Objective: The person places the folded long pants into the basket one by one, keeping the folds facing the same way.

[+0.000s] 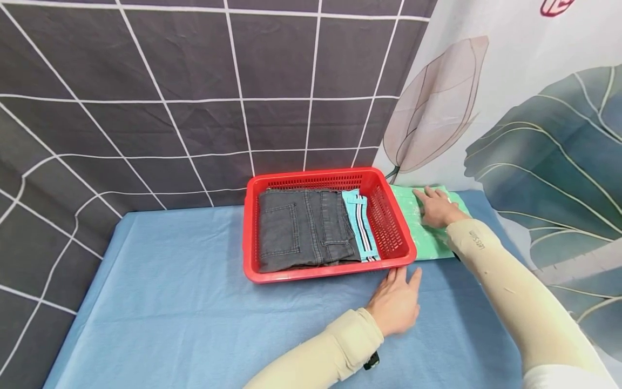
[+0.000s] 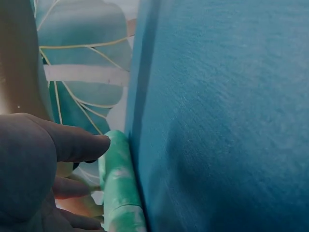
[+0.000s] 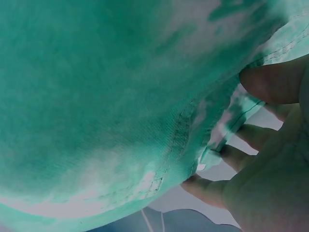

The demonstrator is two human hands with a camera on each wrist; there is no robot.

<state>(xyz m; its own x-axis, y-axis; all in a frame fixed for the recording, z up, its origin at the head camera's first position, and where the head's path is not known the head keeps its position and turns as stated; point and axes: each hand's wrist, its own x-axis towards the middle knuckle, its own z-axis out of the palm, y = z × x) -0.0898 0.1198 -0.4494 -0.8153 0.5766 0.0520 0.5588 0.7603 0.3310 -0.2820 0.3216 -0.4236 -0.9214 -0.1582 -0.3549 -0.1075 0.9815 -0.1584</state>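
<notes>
A folded green garment with pale patches (image 1: 430,246) lies beside the right end of a red plastic basket (image 1: 405,254). My right hand (image 1: 437,208) rests on the garment's far part, fingers spread. In the right wrist view, thumb and fingertips touch the seamed edge of the green cloth (image 3: 96,96). Near the basket's front right corner is my left hand (image 1: 396,302), its fingers extended toward the rim; whether they touch it I cannot tell. Inside the basket lie folded dark grey jeans (image 1: 286,227) and a light blue piece with a striped band (image 1: 362,224).
A blue cloth (image 1: 170,302) covers the table. Behind it hangs a dark grey sheet with a white grid (image 1: 194,124). At the right a white curtain printed with leaves (image 1: 549,162) stands close to the table's edge and my right arm.
</notes>
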